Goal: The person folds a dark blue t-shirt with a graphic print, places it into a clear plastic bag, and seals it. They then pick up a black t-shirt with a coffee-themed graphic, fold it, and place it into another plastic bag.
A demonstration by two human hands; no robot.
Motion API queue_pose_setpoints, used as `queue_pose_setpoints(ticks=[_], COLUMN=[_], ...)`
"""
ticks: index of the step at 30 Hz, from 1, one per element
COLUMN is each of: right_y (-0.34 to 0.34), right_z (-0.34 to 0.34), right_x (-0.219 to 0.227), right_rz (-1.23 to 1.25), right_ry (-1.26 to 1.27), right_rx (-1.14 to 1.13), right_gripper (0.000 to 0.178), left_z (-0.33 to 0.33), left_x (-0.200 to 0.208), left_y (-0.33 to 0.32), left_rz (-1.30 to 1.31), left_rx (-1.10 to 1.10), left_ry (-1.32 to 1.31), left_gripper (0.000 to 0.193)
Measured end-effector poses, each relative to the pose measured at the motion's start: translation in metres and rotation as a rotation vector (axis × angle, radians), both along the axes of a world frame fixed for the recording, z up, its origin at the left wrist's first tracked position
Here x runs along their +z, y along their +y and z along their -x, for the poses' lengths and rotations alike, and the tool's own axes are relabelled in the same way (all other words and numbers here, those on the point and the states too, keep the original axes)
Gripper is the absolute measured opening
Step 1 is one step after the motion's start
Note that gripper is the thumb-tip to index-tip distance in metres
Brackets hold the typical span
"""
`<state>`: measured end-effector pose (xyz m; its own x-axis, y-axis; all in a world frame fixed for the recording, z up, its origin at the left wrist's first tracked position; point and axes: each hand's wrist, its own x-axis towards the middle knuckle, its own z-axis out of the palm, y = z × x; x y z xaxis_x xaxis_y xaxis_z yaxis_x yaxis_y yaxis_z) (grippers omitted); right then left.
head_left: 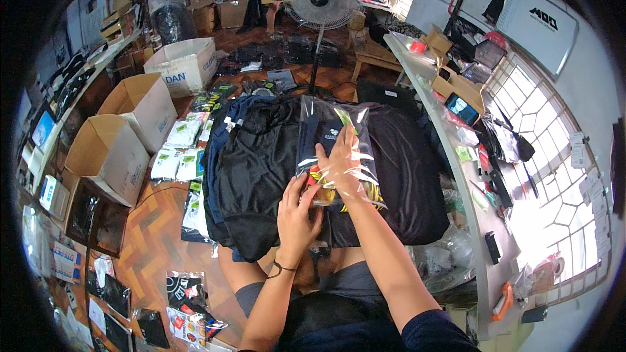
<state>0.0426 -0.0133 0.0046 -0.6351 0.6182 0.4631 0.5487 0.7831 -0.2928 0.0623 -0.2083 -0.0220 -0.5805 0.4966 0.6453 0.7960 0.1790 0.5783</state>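
A folded dark garment (pixel 314 132) with a small white chest print sits in a clear plastic bag (pixel 306 107), on dark clothes across my lap. Red and yellow print shows at the bag's near end. My right hand (pixel 340 163) lies flat over the garment, fingers stretched toward the far end. Glare hides whether it is inside the bag or on top of it. My left hand (pixel 300 208) has its fingers and thumb bent around the bag's near left edge. Under the bag is a heap of black garments (pixel 257 169), with navy cloth at its left side.
Packed white garments (pixel 179 163) lie left of the heap, beside open cardboard boxes (pixel 109 150). More bagged clothes (pixel 186 290) rest on the wooden floor at lower left. A standing fan (pixel 318 0) rises beyond the heap. Along the right runs a cluttered narrow table (pixel 456 156) with a phone (pixel 462 109).
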Motion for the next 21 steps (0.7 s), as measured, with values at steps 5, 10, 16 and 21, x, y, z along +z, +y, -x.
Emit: queue_pose_setpoints(ticks=[5, 10, 16, 21], right_y=[0.003, -0.005, -0.017, -0.033], right_z=[-0.007, -0.032, -0.054, -0.061], right_x=[-0.005, -0.008, -0.015, -0.025], right_rz=[-0.078, -0.239, -0.241, -0.181], right_ry=[0.173, -0.022, -0.037, 0.068], right_rx=[0.096, 0.188, 0.057, -0.107], right_gripper=[0.093, 0.081, 0.078, 0.08], left_z=[-0.005, -0.006, -0.008, -0.003], left_x=[0.002, 0.004, -0.006, -0.015], left_y=[0.005, 0.008, 0.009, 0.007], left_rz=[-0.011, 0.02, -0.017, -0.018], left_rx=[0.004, 0.025, 0.019, 0.002], left_ry=[-0.002, -0.008, 0.029, 0.053], left_gripper=[0.065, 0.061, 0.063, 0.058])
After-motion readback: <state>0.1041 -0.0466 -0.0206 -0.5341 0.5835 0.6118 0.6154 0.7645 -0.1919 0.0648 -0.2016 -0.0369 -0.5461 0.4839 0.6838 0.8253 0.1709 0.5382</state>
